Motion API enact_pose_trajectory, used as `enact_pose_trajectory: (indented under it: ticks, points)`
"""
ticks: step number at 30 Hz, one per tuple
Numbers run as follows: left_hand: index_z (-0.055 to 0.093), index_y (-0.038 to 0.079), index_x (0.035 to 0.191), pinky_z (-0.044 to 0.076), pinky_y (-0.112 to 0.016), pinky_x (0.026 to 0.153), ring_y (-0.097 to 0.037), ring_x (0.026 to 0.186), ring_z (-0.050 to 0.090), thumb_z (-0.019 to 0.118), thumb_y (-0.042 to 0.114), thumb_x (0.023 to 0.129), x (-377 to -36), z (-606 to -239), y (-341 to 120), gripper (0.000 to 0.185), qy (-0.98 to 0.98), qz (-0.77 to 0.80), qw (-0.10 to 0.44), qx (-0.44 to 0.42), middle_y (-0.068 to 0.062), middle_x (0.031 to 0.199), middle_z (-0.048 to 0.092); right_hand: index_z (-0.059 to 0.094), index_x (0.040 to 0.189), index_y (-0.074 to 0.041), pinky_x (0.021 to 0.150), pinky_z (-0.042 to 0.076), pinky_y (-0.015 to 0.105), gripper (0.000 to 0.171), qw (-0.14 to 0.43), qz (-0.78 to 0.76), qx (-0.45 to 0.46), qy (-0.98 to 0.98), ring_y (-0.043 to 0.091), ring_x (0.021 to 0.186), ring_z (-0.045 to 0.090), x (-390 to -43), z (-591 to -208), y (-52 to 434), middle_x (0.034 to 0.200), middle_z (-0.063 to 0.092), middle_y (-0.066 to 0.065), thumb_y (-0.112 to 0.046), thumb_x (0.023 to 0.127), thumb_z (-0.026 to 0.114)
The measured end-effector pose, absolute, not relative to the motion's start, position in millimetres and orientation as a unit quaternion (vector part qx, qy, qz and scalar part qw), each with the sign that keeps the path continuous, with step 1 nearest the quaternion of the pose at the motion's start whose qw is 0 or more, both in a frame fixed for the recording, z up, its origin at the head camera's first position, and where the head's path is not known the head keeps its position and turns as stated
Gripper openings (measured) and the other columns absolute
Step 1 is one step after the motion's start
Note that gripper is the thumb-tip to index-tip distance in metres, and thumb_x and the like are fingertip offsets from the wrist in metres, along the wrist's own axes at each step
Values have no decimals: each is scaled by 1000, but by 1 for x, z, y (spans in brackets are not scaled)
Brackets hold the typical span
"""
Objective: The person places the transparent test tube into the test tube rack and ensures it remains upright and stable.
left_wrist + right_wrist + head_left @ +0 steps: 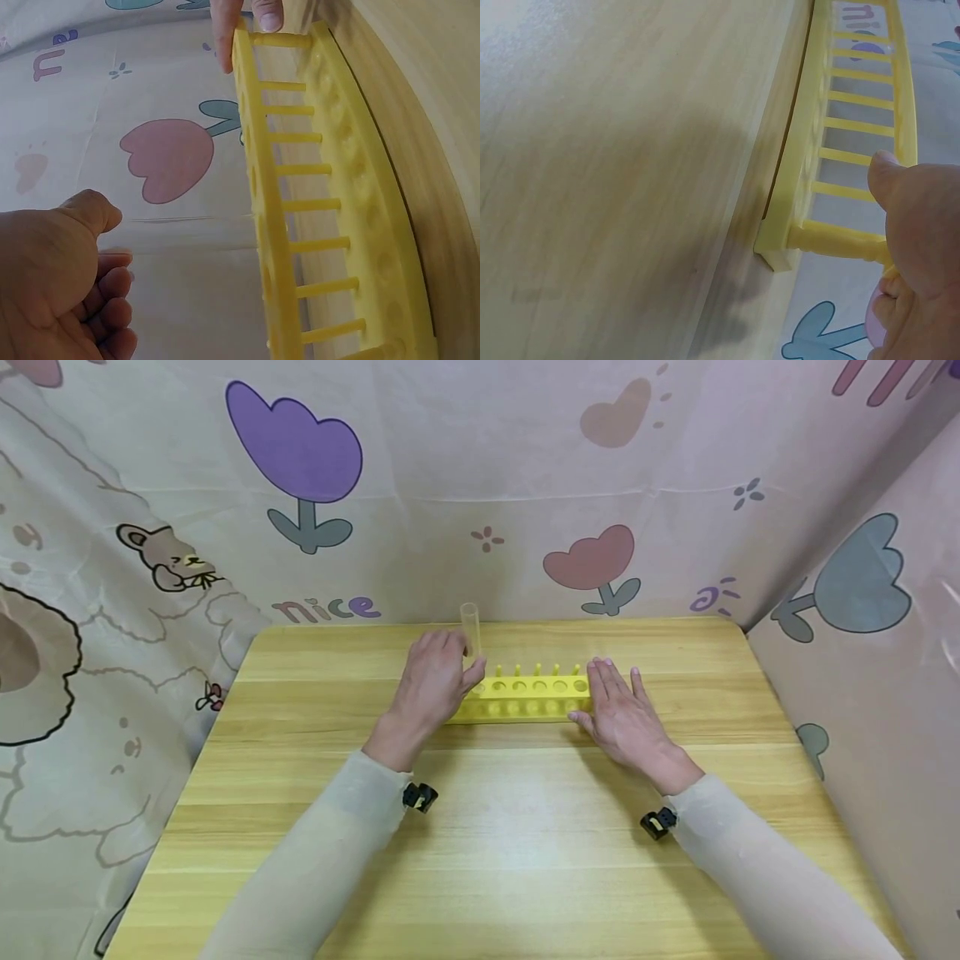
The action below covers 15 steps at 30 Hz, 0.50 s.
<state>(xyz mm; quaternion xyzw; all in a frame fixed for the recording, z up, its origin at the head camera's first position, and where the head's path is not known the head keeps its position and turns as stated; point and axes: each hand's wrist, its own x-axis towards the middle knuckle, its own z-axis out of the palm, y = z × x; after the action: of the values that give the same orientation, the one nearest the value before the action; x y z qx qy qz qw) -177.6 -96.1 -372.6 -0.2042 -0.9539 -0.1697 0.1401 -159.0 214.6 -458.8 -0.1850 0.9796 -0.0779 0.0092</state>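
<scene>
Wooden table [525, 860] w/ a yellow rack [525, 697] near its far edge. Right hand [622, 714] lay flat, fingers straight, touching the rack's right end. Left hand [435, 681] pinched a clear tube [470, 631], upright above the rack's left end.

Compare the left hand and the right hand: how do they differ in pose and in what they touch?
The left hand has curled fingers and pinches a clear tube upright above the left end of the yellow rack; the right hand has straight, spread fingers and holds nothing. The left hand is raised over the rack, while the right hand lies flat against its right end. Both are at the same rack on the wooden table.
</scene>
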Motion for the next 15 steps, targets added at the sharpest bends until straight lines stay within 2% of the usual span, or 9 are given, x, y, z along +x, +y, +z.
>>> enact_pose_trajectory:
  ticks: [15]
  points:
    - [66, -3, 108, 48, -41, 82, -29, 86, 54, 67, 32, 105, -181, -390, -96, 35, -962, -142, 112, -203, -12, 92, 64, 4, 166, 6, 128, -3, 64, 91, 18, -75, -182, 980, 42, 163, 8, -158, -458, 214, 174, 5, 25, -52, 110, 47]
